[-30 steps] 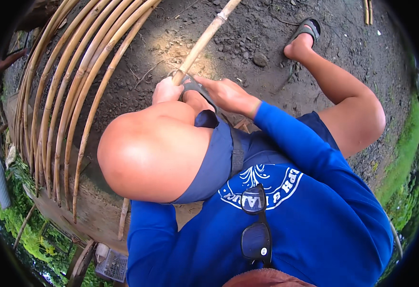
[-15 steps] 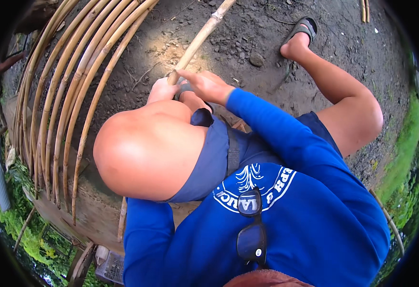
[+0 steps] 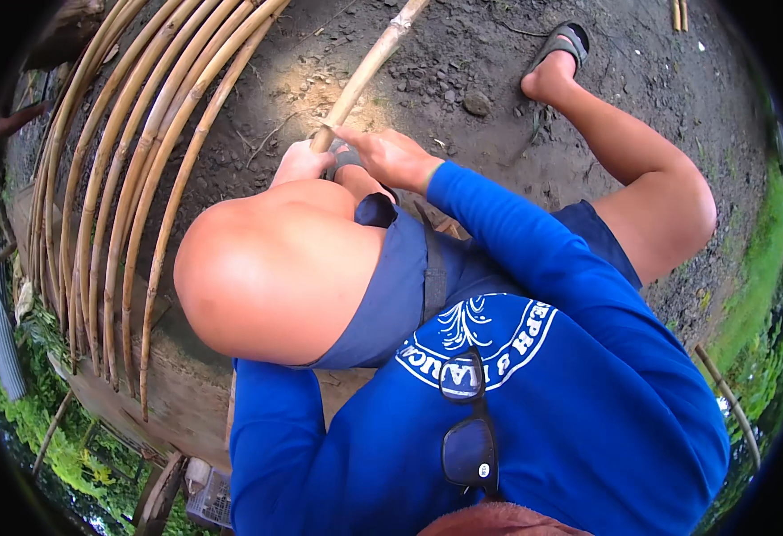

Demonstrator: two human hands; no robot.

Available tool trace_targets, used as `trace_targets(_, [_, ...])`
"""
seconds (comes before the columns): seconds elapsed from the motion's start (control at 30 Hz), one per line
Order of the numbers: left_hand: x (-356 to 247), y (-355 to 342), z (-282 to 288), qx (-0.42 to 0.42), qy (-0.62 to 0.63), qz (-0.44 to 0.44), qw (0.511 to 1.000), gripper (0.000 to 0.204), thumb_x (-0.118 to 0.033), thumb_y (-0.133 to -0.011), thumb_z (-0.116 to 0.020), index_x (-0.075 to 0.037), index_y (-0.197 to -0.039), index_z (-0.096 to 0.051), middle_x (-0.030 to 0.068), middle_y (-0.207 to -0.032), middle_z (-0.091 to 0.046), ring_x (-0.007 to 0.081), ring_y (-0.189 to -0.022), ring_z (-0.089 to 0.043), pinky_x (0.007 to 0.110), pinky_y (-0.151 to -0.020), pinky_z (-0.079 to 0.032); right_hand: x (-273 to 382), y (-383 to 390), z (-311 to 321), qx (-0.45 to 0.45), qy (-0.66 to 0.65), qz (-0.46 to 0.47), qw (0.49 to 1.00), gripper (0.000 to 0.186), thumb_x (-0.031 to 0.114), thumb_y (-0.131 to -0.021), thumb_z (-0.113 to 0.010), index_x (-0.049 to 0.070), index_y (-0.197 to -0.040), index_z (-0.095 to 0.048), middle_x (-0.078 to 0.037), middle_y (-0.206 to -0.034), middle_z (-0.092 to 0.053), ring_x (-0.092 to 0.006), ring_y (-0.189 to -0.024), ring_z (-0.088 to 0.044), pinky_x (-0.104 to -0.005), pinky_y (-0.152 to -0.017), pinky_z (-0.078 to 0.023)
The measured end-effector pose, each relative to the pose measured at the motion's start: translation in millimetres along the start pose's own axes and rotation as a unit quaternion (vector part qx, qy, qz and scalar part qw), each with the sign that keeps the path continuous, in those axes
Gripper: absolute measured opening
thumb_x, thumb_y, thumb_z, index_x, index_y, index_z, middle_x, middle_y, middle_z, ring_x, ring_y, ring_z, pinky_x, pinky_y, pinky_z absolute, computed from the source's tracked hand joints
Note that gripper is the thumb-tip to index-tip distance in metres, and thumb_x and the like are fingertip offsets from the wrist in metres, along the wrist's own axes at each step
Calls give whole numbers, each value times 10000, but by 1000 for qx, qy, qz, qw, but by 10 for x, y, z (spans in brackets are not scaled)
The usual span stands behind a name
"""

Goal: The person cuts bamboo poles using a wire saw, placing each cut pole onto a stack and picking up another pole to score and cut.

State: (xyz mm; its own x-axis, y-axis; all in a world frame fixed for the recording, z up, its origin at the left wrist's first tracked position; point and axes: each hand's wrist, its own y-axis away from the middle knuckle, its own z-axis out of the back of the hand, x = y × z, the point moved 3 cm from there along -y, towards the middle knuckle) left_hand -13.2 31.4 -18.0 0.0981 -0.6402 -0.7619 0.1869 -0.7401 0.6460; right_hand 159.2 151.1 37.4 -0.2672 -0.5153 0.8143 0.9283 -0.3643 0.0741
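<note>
A pale bamboo pole (image 3: pixel 366 76) slants from the top of the view down toward my shin. My left hand (image 3: pixel 300 164) is wrapped around its near end, just beyond my raised left knee. Beside it, my right hand (image 3: pixel 393 159) is closed, with its front digit reaching to the pole. A small dark edge shows against the pole at that fingertip; I cannot tell whether it is a tool or a mark on the bamboo. What the right palm holds is hidden.
Several long bamboo poles (image 3: pixel 155 134) lean in a curved row at the left, over a brown board (image 3: pixel 191 406). Dark, stony soil surrounds my feet, with a larger stone (image 3: pixel 476 104) near my right sandal (image 3: pixel 563 40). Sunglasses (image 3: pixel 469 447) hang from my blue shirt.
Both hands keep their place at the pole's near end, with the right hand shifted very slightly. The whole view has tilted a little.
</note>
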Motion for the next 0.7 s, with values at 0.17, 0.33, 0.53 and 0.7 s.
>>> trace_targets(0.17, [9, 47, -39, -34, -14, 26, 999, 228, -115, -886, -688, 20, -1061, -739, 85, -864, -727, 157, -790, -638, 380, -739, -510, 292, 798, 615, 181, 10, -196, 964, 592, 154, -985, -572, 152, -1576, -538, -282, -1028, -756, -478, -980, -730, -553, -860, -560])
trace_targets(0.33, [-48, 26, 5, -39, -64, 55, 996, 211, -99, -881, -675, 22, -1042, -736, 71, -844, -714, 140, -771, -619, 375, -714, -498, 139, 235, 309, 79, -20, -66, 995, 614, 123, -966, -590, 162, -1577, -541, -274, -913, -747, -472, -829, -734, -579, -757, -560])
trace_targets(0.53, [-113, 167, -34, -12, -38, 68, 997, 211, -88, -870, -665, 34, -1029, -731, 63, -813, -694, 133, -725, -604, 370, -652, -473, 310, 585, 488, 104, -27, -106, 989, 605, 132, -962, -617, 130, -1563, -550, -280, -867, -738, -465, -788, -736, -579, -727, -567])
trace_targets(0.7, [-228, 124, -61, 2, -14, 40, 999, 221, -94, -863, -668, 42, -1027, -727, 59, -793, -681, 128, -691, -593, 365, -607, -454, 191, 812, 588, 77, 13, -105, 991, 608, 74, -975, -584, 142, -1578, -545, -292, -838, -709, -465, -737, -717, -558, -671, -561])
